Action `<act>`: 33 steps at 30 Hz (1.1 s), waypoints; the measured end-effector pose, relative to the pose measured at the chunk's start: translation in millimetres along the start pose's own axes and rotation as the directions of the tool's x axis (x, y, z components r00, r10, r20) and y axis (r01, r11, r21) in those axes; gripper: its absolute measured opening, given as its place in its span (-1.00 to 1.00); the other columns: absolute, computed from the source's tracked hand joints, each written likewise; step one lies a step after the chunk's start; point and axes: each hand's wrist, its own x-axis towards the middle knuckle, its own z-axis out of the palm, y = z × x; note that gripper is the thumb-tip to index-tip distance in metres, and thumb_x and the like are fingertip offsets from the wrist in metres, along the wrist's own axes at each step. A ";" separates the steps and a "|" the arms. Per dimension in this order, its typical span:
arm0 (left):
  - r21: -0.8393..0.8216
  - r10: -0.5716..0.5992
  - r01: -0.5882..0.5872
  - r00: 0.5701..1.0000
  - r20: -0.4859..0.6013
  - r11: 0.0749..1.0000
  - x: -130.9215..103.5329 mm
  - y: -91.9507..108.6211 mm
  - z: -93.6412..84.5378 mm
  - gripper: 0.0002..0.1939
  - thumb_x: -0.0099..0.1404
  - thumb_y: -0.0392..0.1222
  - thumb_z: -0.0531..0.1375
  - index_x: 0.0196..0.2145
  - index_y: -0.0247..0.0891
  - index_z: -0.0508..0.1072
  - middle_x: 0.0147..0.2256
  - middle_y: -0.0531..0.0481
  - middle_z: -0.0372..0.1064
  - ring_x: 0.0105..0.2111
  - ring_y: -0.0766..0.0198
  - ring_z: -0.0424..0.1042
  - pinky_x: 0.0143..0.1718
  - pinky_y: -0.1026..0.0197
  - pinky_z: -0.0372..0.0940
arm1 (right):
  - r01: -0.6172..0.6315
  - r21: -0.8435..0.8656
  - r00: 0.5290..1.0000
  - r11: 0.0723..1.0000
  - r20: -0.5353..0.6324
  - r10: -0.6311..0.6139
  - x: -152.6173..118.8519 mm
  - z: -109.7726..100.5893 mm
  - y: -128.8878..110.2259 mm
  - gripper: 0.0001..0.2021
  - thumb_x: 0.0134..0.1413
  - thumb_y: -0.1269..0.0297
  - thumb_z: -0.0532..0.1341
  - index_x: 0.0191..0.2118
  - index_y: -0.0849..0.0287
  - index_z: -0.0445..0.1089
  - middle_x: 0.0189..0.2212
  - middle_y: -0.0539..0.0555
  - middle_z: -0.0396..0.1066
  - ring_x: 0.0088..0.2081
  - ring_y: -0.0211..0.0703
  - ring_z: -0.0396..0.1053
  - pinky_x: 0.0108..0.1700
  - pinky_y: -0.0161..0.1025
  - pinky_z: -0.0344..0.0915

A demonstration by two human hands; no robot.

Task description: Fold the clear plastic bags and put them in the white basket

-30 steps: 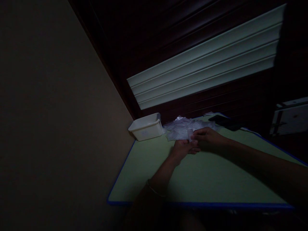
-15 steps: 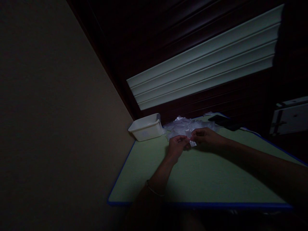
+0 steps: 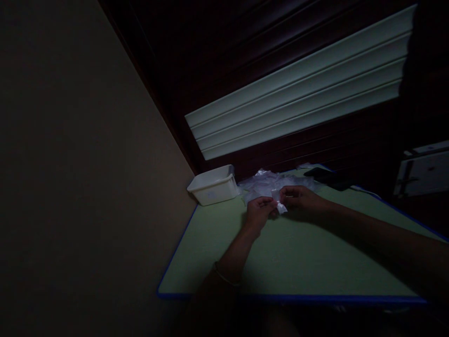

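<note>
Between my two hands is a small clear plastic bag (image 3: 281, 208), shiny where the light catches it. My left hand (image 3: 258, 213) pinches its left side with thumb and fingertips. On the other side, my right hand (image 3: 298, 197) has its fingers closed at the bag's upper right edge. Just behind the hands lies a loose heap of clear plastic bags (image 3: 261, 183), spread over the far part of the table. Whether the held bag contains anything is too dark to tell.
A white plastic bin (image 3: 216, 191) stands at the table's far left corner, near the wall. A dark flat object (image 3: 328, 178) with a pale cable (image 3: 365, 191) lies at the far right. The green tabletop (image 3: 298, 262) has a blue edge.
My hands stay in nearly the same place. The fingers of my right hand have shifted slightly, and more of the bag's lower end now shows and shines.
</note>
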 end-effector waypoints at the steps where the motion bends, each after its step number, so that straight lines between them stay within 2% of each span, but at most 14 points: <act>1: -0.007 0.006 -0.006 1.000 0.005 1.000 0.1 -0.3 -0.2 -0.62 -0.07 -0.08 0.44 -0.35 -0.39 0.52 -0.53 -0.04 0.44 -0.57 0.35 0.39 -0.46 0.27 0.30 | 0.006 -0.007 1.000 1.000 0.008 -0.006 0.7 -0.4 0.7 -0.73 -0.19 0.18 0.39 -0.40 0.17 0.34 -0.60 -0.08 0.32 -0.59 -0.32 0.21 -0.51 -0.30 0.12; 8: -0.084 0.020 -0.017 0.999 0.042 0.996 1.6 -3.0 -1.5 -0.64 -0.06 -0.13 0.40 -0.31 -0.37 0.51 -0.53 0.00 0.45 -0.59 0.38 0.37 -0.47 0.29 0.26 | 0.031 0.028 0.999 0.999 0.018 -0.032 2.4 -2.8 2.7 -0.69 -0.18 0.15 0.41 -0.37 0.16 0.34 -0.56 -0.06 0.34 -0.54 -0.29 0.25 -0.47 -0.29 0.13; 15: -0.104 -0.001 0.009 0.997 0.076 0.995 1.4 -2.1 -2.1 -0.67 -0.05 -0.12 0.39 -0.33 -0.35 0.53 -0.53 0.00 0.43 -0.56 0.37 0.37 -0.44 0.29 0.25 | 0.062 -0.117 0.998 0.991 0.002 -0.062 2.5 -6.3 1.4 -0.78 -0.14 0.16 0.34 -0.39 0.18 0.41 -0.61 -0.07 0.30 -0.58 -0.32 0.18 -0.51 -0.30 0.09; 21: -0.200 -0.060 0.081 0.992 0.110 0.976 -0.7 1.0 -0.7 -0.64 -0.03 -0.10 0.39 -0.29 -0.37 0.50 -0.47 -0.02 0.42 -0.49 0.32 0.41 -0.42 0.26 0.28 | 0.079 -0.217 0.996 0.973 -0.019 -0.085 1.3 -5.0 -1.8 -0.83 -0.15 0.19 0.30 -0.42 0.18 0.43 -0.61 -0.05 0.32 -0.56 -0.27 0.23 -0.49 -0.30 0.13; 25: -0.225 -0.117 0.163 0.972 0.205 0.961 -2.1 -0.3 -1.0 -0.61 0.10 0.05 0.32 -0.30 -0.37 0.48 -0.44 -0.06 0.43 -0.42 0.23 0.48 -0.37 0.20 0.34 | 0.223 -0.344 0.971 0.912 0.000 -0.237 0.6 -6.1 -4.2 -0.85 -0.09 0.19 0.27 -0.43 0.17 0.46 -0.55 -0.01 0.36 -0.49 -0.21 0.29 -0.40 -0.24 0.22; 27: -0.179 -0.134 0.182 0.959 0.251 0.967 -2.8 -1.9 -1.5 -0.60 0.09 0.04 0.35 -0.31 -0.38 0.47 -0.43 -0.09 0.46 -0.41 0.23 0.50 -0.35 0.21 0.34 | 0.324 -0.408 0.939 0.854 0.030 -0.342 0.8 -7.1 -4.5 -0.86 -0.05 0.21 0.26 -0.43 0.16 0.48 -0.47 0.04 0.41 -0.40 -0.15 0.35 -0.29 -0.19 0.26; 29: -0.130 -0.143 0.183 0.953 0.266 0.974 -3.2 -3.4 -2.0 -0.62 0.04 -0.03 0.40 -0.33 -0.40 0.48 -0.42 -0.12 0.49 -0.41 0.25 0.50 -0.32 0.23 0.34 | 0.368 -0.447 0.918 0.815 0.037 -0.394 1.1 -7.8 -4.8 -0.85 -0.04 0.19 0.26 -0.42 0.16 0.49 -0.41 0.07 0.44 -0.33 -0.10 0.37 -0.21 -0.15 0.28; 31: -0.107 -0.141 0.174 0.954 0.263 0.979 -3.4 -4.2 -2.3 -0.63 0.02 -0.06 0.41 -0.35 -0.41 0.48 -0.41 -0.14 0.51 -0.41 0.27 0.50 -0.31 0.24 0.34 | 0.347 -0.440 0.923 0.828 0.005 -0.384 1.7 -8.0 -5.3 -0.81 -0.04 0.15 0.27 -0.37 0.15 0.49 -0.42 0.07 0.44 -0.34 -0.10 0.36 -0.22 -0.13 0.28; 33: -0.099 -0.122 0.151 0.960 0.251 0.984 -3.4 -4.3 -2.0 -0.63 0.03 -0.06 0.41 -0.32 -0.42 0.50 -0.39 -0.16 0.52 -0.40 0.27 0.51 -0.31 0.24 0.35 | 0.279 -0.377 0.945 0.883 -0.054 -0.322 2.5 -7.9 -6.0 -0.76 -0.03 0.10 0.27 -0.29 0.15 0.48 -0.42 0.06 0.44 -0.38 -0.12 0.35 -0.27 -0.14 0.29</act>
